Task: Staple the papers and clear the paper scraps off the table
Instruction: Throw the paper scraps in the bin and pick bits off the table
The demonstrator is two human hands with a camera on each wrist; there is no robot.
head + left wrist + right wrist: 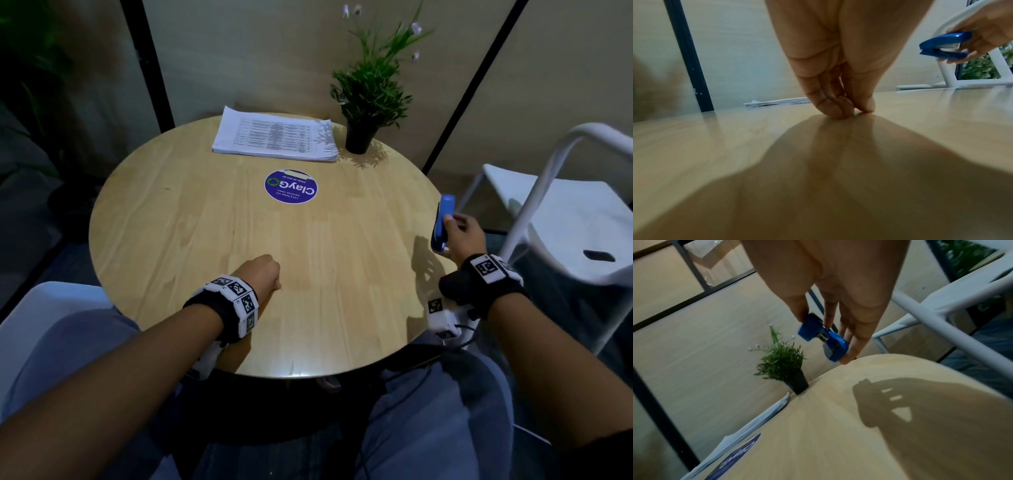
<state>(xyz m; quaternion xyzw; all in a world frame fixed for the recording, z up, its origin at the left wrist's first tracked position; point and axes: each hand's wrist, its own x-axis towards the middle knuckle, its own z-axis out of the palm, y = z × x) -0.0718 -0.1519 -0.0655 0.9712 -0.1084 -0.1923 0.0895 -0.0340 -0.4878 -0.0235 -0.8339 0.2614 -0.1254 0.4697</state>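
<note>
While right hand [460, 236] grips stapler [442, 222] | papers [274, 137] far across table [205, 222]

Left hand [260, 274] sits at six o'clock, fingertips [838, 108] bunched against the thumb, touching the table [342, 274]. Right hand [462, 236] hovers at three o'clock, fingers pinching a stapler [443, 219].
</note>
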